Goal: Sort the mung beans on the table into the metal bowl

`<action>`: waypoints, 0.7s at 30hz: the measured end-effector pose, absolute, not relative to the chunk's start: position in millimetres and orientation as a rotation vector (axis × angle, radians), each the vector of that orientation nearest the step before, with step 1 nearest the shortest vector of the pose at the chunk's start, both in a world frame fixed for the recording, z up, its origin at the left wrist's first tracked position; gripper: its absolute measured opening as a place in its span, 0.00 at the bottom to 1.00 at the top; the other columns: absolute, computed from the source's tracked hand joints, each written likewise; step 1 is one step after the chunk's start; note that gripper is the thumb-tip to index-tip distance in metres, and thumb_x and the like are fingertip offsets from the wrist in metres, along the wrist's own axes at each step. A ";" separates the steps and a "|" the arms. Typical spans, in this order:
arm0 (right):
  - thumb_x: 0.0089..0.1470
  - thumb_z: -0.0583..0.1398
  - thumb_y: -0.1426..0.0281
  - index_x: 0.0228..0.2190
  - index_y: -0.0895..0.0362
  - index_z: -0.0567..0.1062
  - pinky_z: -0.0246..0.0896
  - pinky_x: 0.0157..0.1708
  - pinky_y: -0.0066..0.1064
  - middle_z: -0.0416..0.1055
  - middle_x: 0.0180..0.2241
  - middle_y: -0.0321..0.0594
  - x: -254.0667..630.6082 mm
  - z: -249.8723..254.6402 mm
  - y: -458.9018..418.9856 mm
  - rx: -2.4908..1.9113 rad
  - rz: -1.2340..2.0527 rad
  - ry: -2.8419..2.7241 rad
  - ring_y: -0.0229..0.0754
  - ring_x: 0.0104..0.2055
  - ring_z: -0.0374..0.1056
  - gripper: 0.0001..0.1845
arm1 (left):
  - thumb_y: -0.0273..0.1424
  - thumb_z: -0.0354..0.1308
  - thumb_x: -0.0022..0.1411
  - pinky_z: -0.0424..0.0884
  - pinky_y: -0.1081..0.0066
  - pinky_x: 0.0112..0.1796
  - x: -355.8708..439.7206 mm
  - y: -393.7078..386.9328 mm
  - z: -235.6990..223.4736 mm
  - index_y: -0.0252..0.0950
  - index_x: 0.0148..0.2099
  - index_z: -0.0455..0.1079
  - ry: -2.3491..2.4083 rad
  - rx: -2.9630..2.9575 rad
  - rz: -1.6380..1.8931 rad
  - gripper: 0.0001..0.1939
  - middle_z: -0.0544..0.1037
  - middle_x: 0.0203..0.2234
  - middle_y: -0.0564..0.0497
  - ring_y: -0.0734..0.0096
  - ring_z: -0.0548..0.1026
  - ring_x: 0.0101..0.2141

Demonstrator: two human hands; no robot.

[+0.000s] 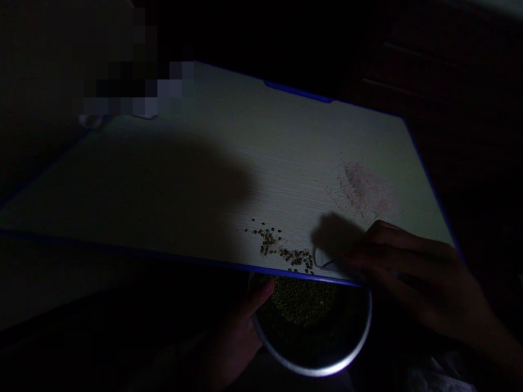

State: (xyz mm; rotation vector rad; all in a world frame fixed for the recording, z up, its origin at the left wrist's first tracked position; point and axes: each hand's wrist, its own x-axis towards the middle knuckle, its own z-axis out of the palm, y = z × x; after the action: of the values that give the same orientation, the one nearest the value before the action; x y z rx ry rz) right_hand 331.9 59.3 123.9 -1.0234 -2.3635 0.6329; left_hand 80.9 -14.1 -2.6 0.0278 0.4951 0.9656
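The board [229, 158] is pale with faint wood grain and a blue edge. The beans [302, 302] are green; the powder [362, 190] is pinkish.

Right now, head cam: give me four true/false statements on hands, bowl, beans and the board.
1. The left hand holds a metal bowl under the board edge. True.
2. The bowl is empty. False: it holds green beans.
3. The right hand rests at the board's near edge beside loose beans. True.
4. The pinkish grains sit in the bowl. False: they lie on the board.
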 end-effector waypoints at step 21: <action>0.66 0.59 0.77 0.47 0.54 0.81 0.71 0.33 0.34 0.80 0.38 0.44 320.5 122.3 69.4 -0.940 0.668 -2.401 0.44 0.40 0.73 0.13 | 0.31 0.62 0.71 0.51 0.56 0.71 79.1 -14.0 -0.2 0.49 0.54 0.83 0.530 0.005 0.955 0.13 0.87 0.52 0.54 0.57 0.70 0.66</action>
State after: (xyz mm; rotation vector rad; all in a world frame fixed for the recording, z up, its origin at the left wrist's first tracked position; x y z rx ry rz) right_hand 320.5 69.4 122.3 -0.9404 -2.4011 0.6679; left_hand 79.1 -14.0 -0.2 0.0050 0.5296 0.9554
